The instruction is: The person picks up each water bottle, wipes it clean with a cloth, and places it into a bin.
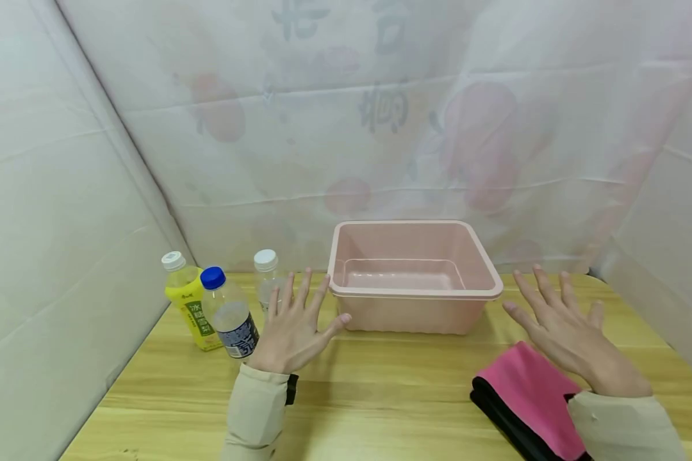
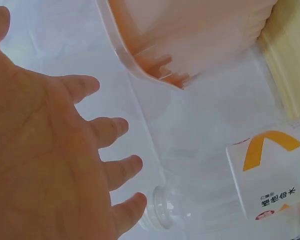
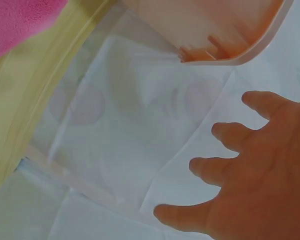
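Fingers spread, my left hand (image 1: 293, 330) hovers in front of the bottles and left of a pink plastic basin (image 1: 415, 314). It holds nothing. Partly behind it in the head view stands a clear bottle with a white cap (image 1: 266, 261); its white label (image 2: 265, 175) shows in the left wrist view. Beside that hand is a clear bottle with a blue cap (image 1: 230, 314), and farther left a yellow drink bottle (image 1: 193, 301). My right hand (image 1: 576, 336), also spread and holding nothing, is raised right of the basin, above a folded pink and black cloth (image 1: 525, 397).
A wooden table (image 1: 380, 397) carries everything. White fabric with faint prints (image 1: 346, 141) hangs behind it, and plain white fabric walls (image 1: 52, 224) close in the sides.
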Demonstrator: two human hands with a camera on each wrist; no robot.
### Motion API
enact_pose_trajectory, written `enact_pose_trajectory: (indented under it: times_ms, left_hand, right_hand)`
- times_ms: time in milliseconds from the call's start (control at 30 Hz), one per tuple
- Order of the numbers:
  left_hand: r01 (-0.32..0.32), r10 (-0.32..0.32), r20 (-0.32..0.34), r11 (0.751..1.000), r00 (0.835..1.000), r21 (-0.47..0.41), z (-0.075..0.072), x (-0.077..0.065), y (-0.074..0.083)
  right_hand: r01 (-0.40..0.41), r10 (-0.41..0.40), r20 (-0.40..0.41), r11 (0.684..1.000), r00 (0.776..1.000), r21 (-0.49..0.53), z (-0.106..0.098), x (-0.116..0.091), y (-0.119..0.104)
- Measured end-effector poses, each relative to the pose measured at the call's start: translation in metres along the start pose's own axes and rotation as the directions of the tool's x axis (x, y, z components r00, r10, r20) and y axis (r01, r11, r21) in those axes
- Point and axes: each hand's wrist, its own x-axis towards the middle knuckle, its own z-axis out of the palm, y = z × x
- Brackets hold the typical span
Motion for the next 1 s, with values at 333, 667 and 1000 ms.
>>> enact_pose_trajectory:
  times_ms: [333, 667, 1000]
  left_hand:
    - [-0.043, 0.046, -0.031, 0.996, 0.998, 0.077, -0.005, -0.002, -0.002]
    - [-0.070, 0.079, -0.065, 0.990, 0.995, 0.123, -0.012, -0.008, -0.007]
    - [-0.129, 0.151, -0.099, 0.971, 0.984, 0.203, -0.009, -0.018, -0.011]
  right_hand:
    - [0.078, -0.080, -0.055, 0.996, 0.995, -0.031, -0.005, 0.001, 0.000]
    - [0.066, -0.078, -0.101, 0.991, 0.992, -0.117, -0.012, 0.000, -0.008]
    - [0.073, -0.087, -0.127, 0.991, 0.988, -0.111, -0.007, -0.012, 0.000]
